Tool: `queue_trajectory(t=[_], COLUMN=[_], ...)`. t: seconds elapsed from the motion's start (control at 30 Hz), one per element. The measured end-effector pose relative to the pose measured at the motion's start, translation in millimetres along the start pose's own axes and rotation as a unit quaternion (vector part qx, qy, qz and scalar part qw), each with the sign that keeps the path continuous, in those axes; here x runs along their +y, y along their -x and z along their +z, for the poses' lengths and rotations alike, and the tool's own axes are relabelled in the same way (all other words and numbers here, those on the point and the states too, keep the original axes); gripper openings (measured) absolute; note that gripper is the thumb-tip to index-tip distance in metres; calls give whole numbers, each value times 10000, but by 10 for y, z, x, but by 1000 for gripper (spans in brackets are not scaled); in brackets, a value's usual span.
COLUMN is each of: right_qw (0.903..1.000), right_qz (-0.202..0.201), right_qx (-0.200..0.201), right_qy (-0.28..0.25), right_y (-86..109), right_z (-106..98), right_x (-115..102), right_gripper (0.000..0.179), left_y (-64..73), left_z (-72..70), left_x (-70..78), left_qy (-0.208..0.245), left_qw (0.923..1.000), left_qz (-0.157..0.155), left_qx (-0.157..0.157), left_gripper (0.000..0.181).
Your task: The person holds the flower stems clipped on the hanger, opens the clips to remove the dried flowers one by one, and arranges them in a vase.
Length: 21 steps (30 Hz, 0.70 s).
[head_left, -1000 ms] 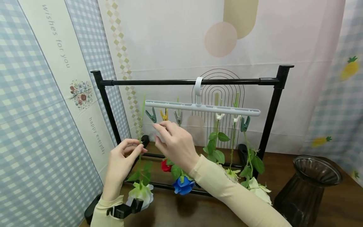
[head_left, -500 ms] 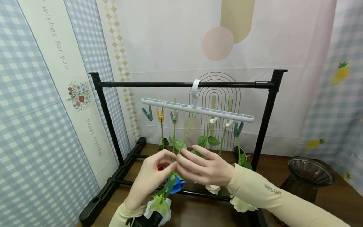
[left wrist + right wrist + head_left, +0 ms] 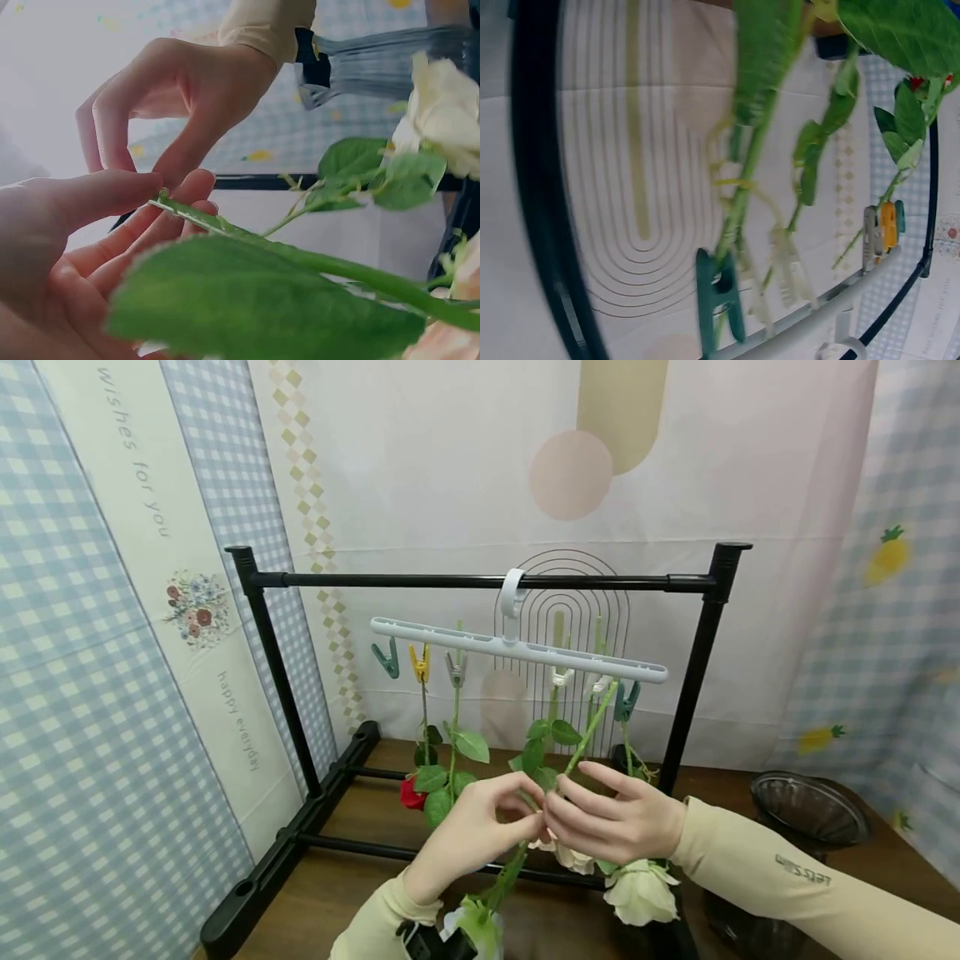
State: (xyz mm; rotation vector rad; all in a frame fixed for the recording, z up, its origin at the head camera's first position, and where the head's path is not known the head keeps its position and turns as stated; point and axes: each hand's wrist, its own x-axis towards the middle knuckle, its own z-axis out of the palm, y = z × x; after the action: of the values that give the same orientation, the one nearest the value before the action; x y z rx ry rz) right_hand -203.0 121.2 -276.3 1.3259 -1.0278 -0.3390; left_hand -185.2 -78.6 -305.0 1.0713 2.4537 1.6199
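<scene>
Head down, a white rose (image 3: 477,927) hangs from my left hand (image 3: 476,822), which pinches its green stem (image 3: 592,731) between thumb and fingers. My right hand (image 3: 618,814) meets the left on that stem, its fingertips pinching it just above; the left wrist view shows thumb and fingers closing there. The stem's upper end reaches a pale blue hanger (image 3: 450,633), near the white clips (image 3: 561,677) and right dark green clip (image 3: 627,702). Flowers hang upside down from clips, among them a red rose (image 3: 412,793) and a cream rose (image 3: 641,891). The left dark green clip (image 3: 386,658) holds nothing.
A black rack (image 3: 390,581) carries the hanger by its hook and stands on a brown table (image 3: 352,893). Yellow (image 3: 420,664) and grey (image 3: 455,670) clips grip stems at left. A dark glass vase (image 3: 810,814) stands at right. Patterned cloths hang behind.
The left hand has carried the white rose from the hanger's left end rightward. My right hand has left the left clips, joined it at the stem and moved right too.
</scene>
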Motion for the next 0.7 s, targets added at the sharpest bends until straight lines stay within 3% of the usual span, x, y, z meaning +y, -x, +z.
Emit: queue_trajectory(t=[0.2,0.43,0.63,0.7], right_qw=[9997,9991,9991,9987], right_qz=[-37,-22,256,456], right_qx=[-192,-294,-189,-134], right_qy=[-153,-316,-275,-202], right_y=[132,290,358,378], right_z=[-130,-264,-366,-393], right_x=[-17,-32,-61,-73], right_gripper=[22,22,21,21], left_y=[-126,-171,-232,-255], left_z=[157,296,309,306], left_x=[-82,-79,-69,-68], left_qy=[489,664,766,995], left_qw=[9982,9942,9855,9798], left_qz=[-49,24,107,118], left_qx=[-356,-845,-1510,-1730], left_gripper=[13,15,23,26])
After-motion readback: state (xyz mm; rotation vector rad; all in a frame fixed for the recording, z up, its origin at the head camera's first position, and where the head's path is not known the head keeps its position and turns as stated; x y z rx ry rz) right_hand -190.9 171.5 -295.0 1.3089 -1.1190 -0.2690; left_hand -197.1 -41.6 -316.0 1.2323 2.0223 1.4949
